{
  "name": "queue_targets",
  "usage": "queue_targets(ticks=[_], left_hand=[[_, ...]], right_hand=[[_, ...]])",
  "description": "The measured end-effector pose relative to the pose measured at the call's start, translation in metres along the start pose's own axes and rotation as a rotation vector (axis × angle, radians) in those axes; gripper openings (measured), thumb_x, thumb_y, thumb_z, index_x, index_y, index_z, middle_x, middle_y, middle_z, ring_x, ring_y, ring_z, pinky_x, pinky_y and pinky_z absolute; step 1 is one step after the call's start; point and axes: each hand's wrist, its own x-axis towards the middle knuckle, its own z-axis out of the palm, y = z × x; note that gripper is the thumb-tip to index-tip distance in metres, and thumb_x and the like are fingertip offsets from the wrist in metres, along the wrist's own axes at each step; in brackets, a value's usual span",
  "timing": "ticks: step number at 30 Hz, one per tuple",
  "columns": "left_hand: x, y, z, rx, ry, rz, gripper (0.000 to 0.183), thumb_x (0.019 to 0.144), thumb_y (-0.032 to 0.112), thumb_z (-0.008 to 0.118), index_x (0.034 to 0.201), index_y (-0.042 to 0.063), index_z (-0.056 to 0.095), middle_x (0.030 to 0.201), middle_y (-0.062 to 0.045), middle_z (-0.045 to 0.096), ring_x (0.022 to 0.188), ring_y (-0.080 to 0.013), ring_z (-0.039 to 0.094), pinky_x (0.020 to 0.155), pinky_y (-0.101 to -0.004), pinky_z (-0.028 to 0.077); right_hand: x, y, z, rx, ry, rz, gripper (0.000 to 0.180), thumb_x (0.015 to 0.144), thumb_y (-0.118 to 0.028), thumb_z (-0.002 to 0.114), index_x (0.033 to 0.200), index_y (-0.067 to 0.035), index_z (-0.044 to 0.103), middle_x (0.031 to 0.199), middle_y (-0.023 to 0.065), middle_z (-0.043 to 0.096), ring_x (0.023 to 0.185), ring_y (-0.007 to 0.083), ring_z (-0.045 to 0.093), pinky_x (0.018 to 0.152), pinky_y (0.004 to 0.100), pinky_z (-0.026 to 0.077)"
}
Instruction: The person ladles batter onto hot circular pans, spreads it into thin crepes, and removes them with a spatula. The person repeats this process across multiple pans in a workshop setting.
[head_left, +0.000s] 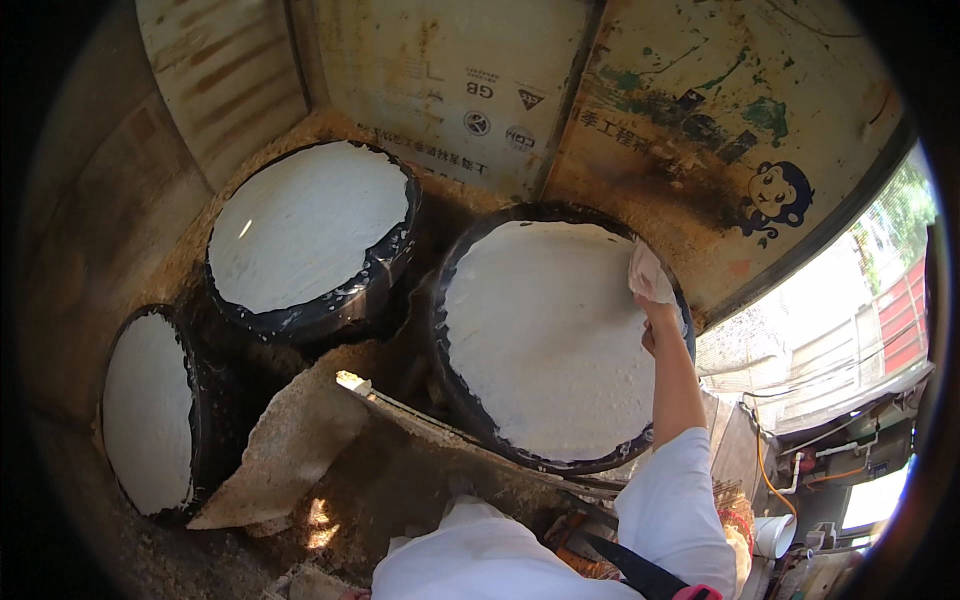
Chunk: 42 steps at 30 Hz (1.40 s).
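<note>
My right hand (655, 324) grips a pale pinkish cloth (649, 276) and holds it against the far right rim of a large round black vessel (448, 367). A smooth white layer (544, 337) with a ragged edge covers the top of this vessel. Small bumps dot the layer near its lower right part. Whether it is a filling or a coating, I cannot tell. At the bottom edge of the view shows a sliver of skin that may be my left hand (354, 595); its fingers are hidden.
Two more white-topped black vessels, one behind (307, 225) and one at left (150, 412), stand by stained wall panels (450, 45). A rough board (300, 435) and a crusted strip (420, 420) lie before them. A white bucket (774, 535) and an orange hose (765, 472) are at right.
</note>
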Motion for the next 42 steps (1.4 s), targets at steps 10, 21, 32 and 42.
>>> queue_targets(ticks=[10, 21, 32, 42], left_hand=[[-0.005, 0.009, -0.003, 0.002, 0.01, -0.033, 0.023, 0.084, 0.012, 0.055, 0.103, 0.003, 0.064, 0.086, -0.011, 0.065, 0.078, -0.0198, 0.062, 0.069, -0.0326, 0.05], [-0.005, 0.018, 0.005, -0.029, 0.016, -0.056, 0.022, 0.085, 0.011, 0.055, 0.103, 0.002, 0.064, 0.084, -0.01, 0.065, 0.076, -0.0194, 0.062, 0.067, -0.0326, 0.05], [0.013, 0.047, 0.005, -0.012, 0.003, -0.044, 0.022, 0.085, 0.011, 0.054, 0.103, 0.002, 0.064, 0.081, -0.01, 0.066, 0.074, -0.019, 0.063, 0.065, -0.0325, 0.051], [0.011, 0.062, 0.001, -0.044, 0.022, -0.069, 0.022, 0.085, 0.01, 0.054, 0.103, 0.002, 0.064, 0.079, -0.01, 0.066, 0.072, -0.0186, 0.064, 0.063, -0.0324, 0.051]], right_hand=[[-0.108, -0.112, 0.051, 0.026, -0.631, -0.288, 0.043, 0.066, -0.041, 0.076, 0.069, -0.002, 0.057, 0.06, 0.0049, 0.05, 0.045, 0.0179, 0.043, 0.041, 0.0352, 0.031], [-0.046, -0.092, 0.046, -0.431, -0.018, -0.429, 0.049, 0.063, -0.037, 0.078, 0.097, -0.005, 0.067, 0.097, 0.0149, 0.066, 0.091, 0.0294, 0.063, 0.075, 0.0394, 0.05], [0.031, 0.029, -0.057, -0.054, 0.042, -0.007, 0.042, 0.058, -0.029, 0.081, 0.079, 0.004, 0.064, 0.062, 0.01, 0.058, 0.052, 0.022, 0.056, 0.048, 0.0386, 0.044], [0.051, -0.011, -0.033, -0.364, 0.219, -0.214, 0.059, 0.055, -0.039, 0.081, 0.097, -0.001, 0.066, 0.093, 0.0172, 0.067, 0.086, 0.0292, 0.065, 0.073, 0.0386, 0.051]])
